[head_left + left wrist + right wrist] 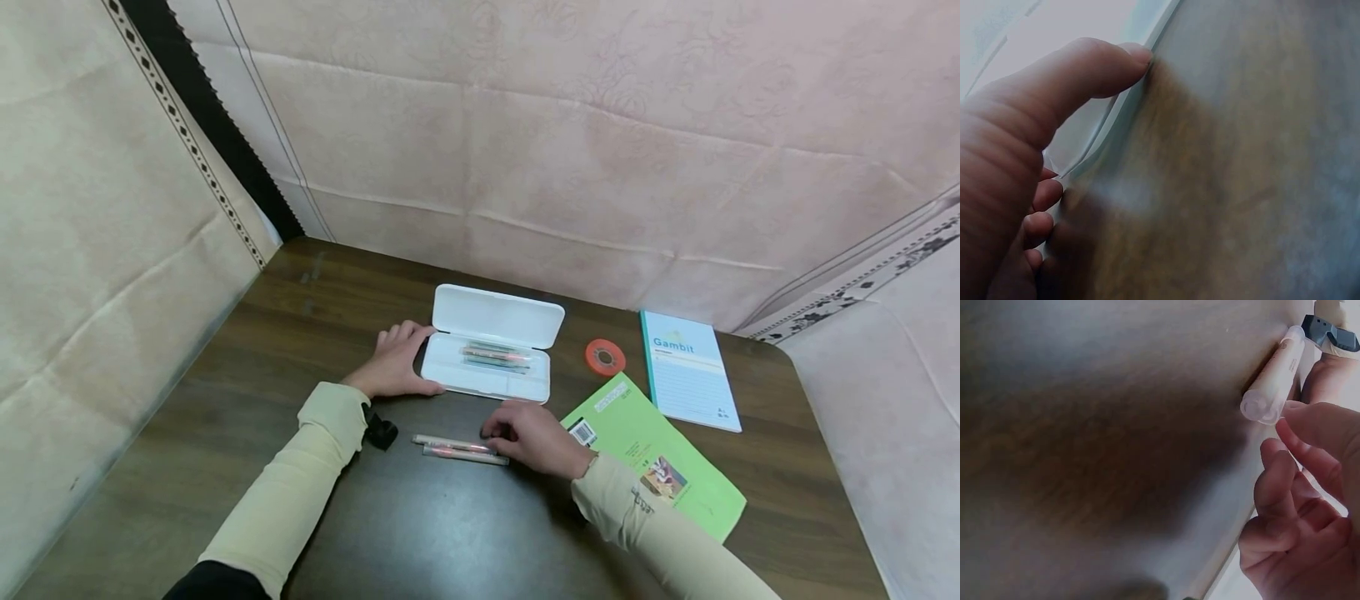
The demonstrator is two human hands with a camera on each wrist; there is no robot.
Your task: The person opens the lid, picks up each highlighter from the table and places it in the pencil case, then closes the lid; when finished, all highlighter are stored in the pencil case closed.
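Observation:
An open white pencil case lies on the table, its lid tilted back. Several slim clear-barrelled pens rest inside it. My left hand holds the case's left end, with the thumb along the front rim and the other fingers around the side. In front of the case, two more pens lie side by side on the table. At their right end is my right hand, where thumb and index finger pinch the tip of the farther pen. The nearer pen partly hides that contact in the right wrist view.
Right of the case lies a round red-orange tape roll. A green book lies beneath and beyond my right forearm, touching a light-blue "Gambit" notepad. Pale cloth walls border the wooden table.

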